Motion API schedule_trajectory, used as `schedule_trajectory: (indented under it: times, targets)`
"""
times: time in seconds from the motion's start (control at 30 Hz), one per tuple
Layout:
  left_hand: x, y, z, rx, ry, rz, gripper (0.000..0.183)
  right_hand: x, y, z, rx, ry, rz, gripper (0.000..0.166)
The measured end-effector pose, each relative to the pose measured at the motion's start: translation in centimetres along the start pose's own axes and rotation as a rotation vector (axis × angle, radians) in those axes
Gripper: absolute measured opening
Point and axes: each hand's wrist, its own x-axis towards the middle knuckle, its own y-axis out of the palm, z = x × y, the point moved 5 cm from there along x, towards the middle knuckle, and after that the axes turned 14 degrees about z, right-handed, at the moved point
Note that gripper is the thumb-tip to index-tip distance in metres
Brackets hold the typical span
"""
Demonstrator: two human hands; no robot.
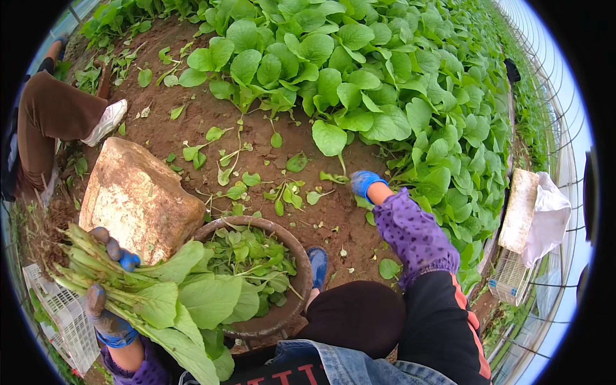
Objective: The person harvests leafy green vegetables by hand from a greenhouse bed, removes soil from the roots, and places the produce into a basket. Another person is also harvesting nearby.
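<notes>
My left hand (113, 288), in a muddy blue glove, grips a bunch of leafy greens (192, 293) with soil-covered roots at the lower left. The bunch's leaves reach over the near side of a round tub (301, 269) that has loose small greens inside. My right hand (366, 185), in a blue glove below a purple spotted sleeve, is low at the edge of the standing greens (385, 86). Beside its fingertips is a small leafy plant (329, 138); whether the fingers hold its stem is not clear, as the glove hides them.
A large worn foam block (139, 197) lies left of the tub. Another person's bent leg (57, 106) is at the upper left. White plastic crates (67, 317) (510, 276) stand at both sides, the right one beneath a foam slab (519, 209). Scattered leaves lie on the soil.
</notes>
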Motion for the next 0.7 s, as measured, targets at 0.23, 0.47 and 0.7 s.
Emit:
schedule_trajectory:
  times: [0.23, 0.47, 0.7]
  targets:
    - [-4.6, -8.0, -7.1, 0.129, 0.247, 0.042, 0.072, -17.0, 1.4, 20.8, 0.603, -0.870, 0.416, 0.062]
    - [-5.1, -6.1, -6.2, 0.035, 0.197, 0.180, 0.061, -9.7, 0.4, 11.0, 0.632, -0.415, -0.497, 0.031]
    - [-4.3, -7.1, -4.6, 0.036, 0.179, 0.054, 0.060, -6.4, 7.3, -7.5, 0.119, 0.602, -0.488, 0.057]
